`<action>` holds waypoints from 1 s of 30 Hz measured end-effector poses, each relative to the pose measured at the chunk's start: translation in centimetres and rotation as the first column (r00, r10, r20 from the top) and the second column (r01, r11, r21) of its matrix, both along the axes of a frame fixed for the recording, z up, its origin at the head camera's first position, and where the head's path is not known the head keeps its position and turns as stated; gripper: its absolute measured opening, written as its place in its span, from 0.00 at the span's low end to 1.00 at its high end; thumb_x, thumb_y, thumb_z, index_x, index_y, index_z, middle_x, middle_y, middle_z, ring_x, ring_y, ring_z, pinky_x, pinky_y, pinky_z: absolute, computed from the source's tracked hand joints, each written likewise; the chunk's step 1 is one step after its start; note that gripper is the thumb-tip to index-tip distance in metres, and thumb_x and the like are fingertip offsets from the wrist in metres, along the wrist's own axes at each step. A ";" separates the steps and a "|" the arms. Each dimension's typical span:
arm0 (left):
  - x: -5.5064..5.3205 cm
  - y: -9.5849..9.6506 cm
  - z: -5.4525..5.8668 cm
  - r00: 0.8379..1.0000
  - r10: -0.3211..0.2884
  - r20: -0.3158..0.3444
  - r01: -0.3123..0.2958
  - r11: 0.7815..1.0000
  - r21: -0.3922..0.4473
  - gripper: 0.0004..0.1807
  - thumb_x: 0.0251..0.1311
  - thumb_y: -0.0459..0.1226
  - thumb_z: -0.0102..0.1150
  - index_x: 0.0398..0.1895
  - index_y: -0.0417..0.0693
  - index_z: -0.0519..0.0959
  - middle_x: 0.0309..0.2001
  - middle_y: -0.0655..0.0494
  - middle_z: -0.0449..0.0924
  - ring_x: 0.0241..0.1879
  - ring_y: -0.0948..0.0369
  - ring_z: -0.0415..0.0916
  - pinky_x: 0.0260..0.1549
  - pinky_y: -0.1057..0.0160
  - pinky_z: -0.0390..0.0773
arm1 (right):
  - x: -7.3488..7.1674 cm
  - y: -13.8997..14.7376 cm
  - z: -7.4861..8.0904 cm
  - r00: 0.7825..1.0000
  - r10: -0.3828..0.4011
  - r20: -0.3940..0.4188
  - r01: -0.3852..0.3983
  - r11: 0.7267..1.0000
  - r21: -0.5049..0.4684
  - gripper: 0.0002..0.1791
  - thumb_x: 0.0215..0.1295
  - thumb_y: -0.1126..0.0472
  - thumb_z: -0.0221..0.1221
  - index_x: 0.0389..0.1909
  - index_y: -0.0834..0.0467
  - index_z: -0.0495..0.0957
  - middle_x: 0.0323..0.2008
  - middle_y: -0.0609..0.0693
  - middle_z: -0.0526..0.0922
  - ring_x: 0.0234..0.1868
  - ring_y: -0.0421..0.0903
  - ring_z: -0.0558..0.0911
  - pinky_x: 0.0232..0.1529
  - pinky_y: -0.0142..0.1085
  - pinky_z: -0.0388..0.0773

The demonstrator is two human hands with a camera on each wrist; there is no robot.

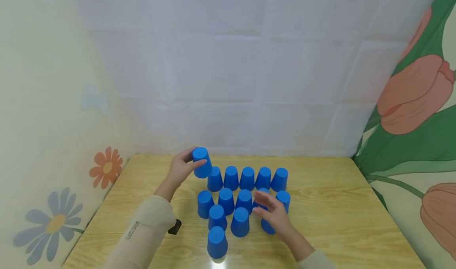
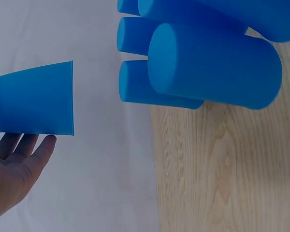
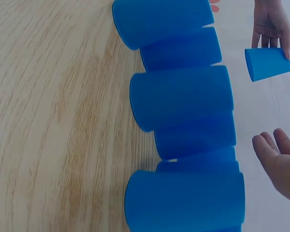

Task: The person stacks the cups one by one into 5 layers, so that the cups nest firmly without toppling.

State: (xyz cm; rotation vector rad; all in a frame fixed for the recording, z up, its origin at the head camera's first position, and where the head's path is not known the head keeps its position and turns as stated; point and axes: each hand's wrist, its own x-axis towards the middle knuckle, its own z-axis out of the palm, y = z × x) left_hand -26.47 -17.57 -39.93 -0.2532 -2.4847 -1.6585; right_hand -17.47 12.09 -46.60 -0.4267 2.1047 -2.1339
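Note:
My left hand (image 1: 181, 169) holds a blue cup (image 1: 202, 163) upside down in the air, just above the left end of the back row. Thumb and fingers grip its sides, and the same held cup (image 2: 34, 101) shows in the left wrist view. My right hand (image 1: 273, 214) hovers over the right side of the cups, fingers loosely bent and nothing in them. Beneath it, one front cup (image 1: 268, 226) is partly hidden. The back row of upside-down cups (image 1: 247, 179) stands behind a second row (image 1: 244, 201). In front are several more, the nearest cup (image 1: 217, 242) closest to me.
All this stands on a light wooden table (image 1: 331, 213). A small black object (image 1: 174, 226) lies left of the cups, by the left sleeve. Behind the table hangs a white cloth (image 1: 228, 71); walls with painted flowers (image 1: 415, 95) flank it.

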 end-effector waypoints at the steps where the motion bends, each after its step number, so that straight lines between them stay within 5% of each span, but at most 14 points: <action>1: -0.1 0.3 0.1 1.000 -0.002 0.006 0.002 1.000 0.002 0.33 0.46 0.50 0.60 0.56 0.46 0.67 0.52 0.47 0.68 0.52 0.49 0.63 0.47 0.48 0.65 | 0.0 0.3 -0.1 1.000 -0.015 -0.001 0.015 1.000 -0.002 0.28 0.53 0.61 0.59 0.55 0.65 0.63 0.53 0.62 0.67 0.54 0.53 0.67 0.50 0.36 0.67; 13: -1.6 3.9 0.7 0.999 -0.047 0.019 0.047 0.998 0.029 0.29 0.48 0.46 0.61 0.55 0.47 0.68 0.52 0.49 0.69 0.51 0.52 0.64 0.47 0.52 0.67 | 0.5 3.7 -0.7 0.983 -0.179 0.036 0.178 0.983 0.038 0.27 0.53 0.61 0.59 0.54 0.63 0.65 0.53 0.61 0.68 0.54 0.54 0.67 0.51 0.42 0.65; 20: -2.1 5.6 0.6 0.998 -0.046 0.046 0.045 0.999 0.025 0.29 0.49 0.45 0.60 0.55 0.47 0.68 0.52 0.49 0.69 0.52 0.51 0.64 0.48 0.52 0.66 | 0.5 4.5 -1.0 0.957 -0.288 0.045 0.287 0.958 0.022 0.25 0.51 0.64 0.60 0.52 0.64 0.67 0.51 0.61 0.69 0.52 0.51 0.69 0.50 0.37 0.66; 30: -3.1 7.8 -0.5 0.996 -0.016 0.088 0.016 1.000 -0.004 0.30 0.48 0.45 0.61 0.55 0.45 0.67 0.53 0.48 0.68 0.53 0.52 0.64 0.49 0.54 0.66 | 0.7 5.1 -2.4 0.954 -0.287 0.087 0.278 0.955 0.103 0.28 0.51 0.62 0.61 0.54 0.63 0.65 0.52 0.60 0.69 0.53 0.54 0.67 0.52 0.44 0.64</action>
